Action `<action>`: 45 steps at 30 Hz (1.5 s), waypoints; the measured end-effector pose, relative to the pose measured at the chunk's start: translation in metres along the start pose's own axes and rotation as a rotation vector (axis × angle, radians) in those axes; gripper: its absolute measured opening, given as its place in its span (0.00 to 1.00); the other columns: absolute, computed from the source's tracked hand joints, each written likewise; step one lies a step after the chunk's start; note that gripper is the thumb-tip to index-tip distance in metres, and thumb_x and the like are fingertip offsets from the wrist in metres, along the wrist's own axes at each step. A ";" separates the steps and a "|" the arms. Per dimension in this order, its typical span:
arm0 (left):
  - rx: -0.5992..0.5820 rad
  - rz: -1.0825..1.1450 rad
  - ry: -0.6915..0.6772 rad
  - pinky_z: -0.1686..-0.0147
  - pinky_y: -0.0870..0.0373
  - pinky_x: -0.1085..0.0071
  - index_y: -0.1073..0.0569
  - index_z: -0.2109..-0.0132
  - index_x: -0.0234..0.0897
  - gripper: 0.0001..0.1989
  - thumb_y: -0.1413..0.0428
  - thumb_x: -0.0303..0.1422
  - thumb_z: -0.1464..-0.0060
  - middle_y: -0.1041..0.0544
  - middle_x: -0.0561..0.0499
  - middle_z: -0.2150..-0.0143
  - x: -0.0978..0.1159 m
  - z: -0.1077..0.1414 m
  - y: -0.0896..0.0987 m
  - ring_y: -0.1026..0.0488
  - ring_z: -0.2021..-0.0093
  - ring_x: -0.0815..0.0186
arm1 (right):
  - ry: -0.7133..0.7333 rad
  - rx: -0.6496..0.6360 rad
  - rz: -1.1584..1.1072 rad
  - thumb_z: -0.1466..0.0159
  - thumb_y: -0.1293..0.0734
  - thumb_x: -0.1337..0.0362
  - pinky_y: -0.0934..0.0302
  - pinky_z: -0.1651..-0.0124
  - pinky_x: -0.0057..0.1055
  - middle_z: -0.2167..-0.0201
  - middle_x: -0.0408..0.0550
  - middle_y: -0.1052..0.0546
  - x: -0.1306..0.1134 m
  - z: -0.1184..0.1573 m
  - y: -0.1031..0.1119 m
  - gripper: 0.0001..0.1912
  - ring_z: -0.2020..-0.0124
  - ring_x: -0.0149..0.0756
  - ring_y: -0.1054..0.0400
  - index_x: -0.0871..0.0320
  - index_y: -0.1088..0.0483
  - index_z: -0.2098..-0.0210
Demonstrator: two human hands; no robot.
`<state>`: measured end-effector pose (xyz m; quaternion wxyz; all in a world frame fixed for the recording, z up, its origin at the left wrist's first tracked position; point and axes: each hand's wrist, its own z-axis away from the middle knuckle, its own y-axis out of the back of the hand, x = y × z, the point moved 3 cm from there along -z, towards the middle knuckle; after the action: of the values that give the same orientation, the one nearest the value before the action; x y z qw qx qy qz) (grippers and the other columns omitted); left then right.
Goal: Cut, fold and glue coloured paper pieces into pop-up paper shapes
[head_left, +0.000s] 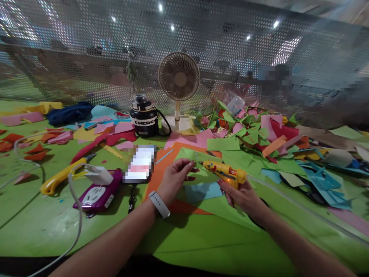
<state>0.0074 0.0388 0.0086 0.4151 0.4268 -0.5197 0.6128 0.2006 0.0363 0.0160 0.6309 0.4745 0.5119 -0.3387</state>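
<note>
My right hand point(242, 198) is wrapped round the handle of a yellow hot glue gun point(223, 170), its small orange light lit. The gun's dark nozzle points left, close to the fingertips of my left hand point(179, 173). The left thumb and forefinger are pinched together; whatever they hold is too small or hidden to make out. Under both hands lie green paper sheets point(236, 213), a light blue paper piece point(201, 191) and orange paper point(155, 181). A white-banded watch point(159, 204) is on my left wrist.
Left of my hands lie a phone point(140, 163), a purple power strip point(99, 196) with a white plug, and a yellow-handled tool point(65, 175). A black bottle point(144, 117) and a fan point(179, 79) stand behind. Paper scraps point(259, 132) are heaped at the right; cables cross the table.
</note>
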 end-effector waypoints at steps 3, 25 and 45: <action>-0.005 0.002 -0.003 0.72 0.29 0.74 0.27 0.69 0.37 0.11 0.38 0.39 0.55 0.26 0.53 0.70 -0.001 0.000 0.000 0.25 0.67 0.66 | 0.000 -0.005 -0.005 0.47 0.32 0.45 0.46 0.87 0.22 0.87 0.34 0.39 -0.001 0.000 0.000 0.22 0.88 0.23 0.48 0.58 0.33 0.66; -0.017 -0.008 -0.009 0.72 0.29 0.74 0.27 0.69 0.37 0.08 0.39 0.36 0.53 0.26 0.53 0.70 -0.002 -0.001 0.000 0.25 0.67 0.67 | -0.032 -0.009 0.065 0.46 0.33 0.43 0.48 0.87 0.22 0.88 0.33 0.41 -0.002 0.001 0.000 0.24 0.88 0.23 0.49 0.58 0.32 0.65; -0.002 -0.030 -0.032 0.73 0.28 0.74 0.27 0.69 0.37 0.08 0.39 0.36 0.53 0.25 0.53 0.71 0.000 0.000 0.000 0.24 0.68 0.66 | -0.055 -0.016 0.046 0.47 0.33 0.44 0.48 0.87 0.22 0.88 0.34 0.40 -0.002 0.002 -0.001 0.25 0.88 0.23 0.48 0.59 0.30 0.63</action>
<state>0.0072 0.0386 0.0083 0.4163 0.4439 -0.5206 0.5988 0.1998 0.0344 0.0182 0.6559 0.4717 0.4862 -0.3330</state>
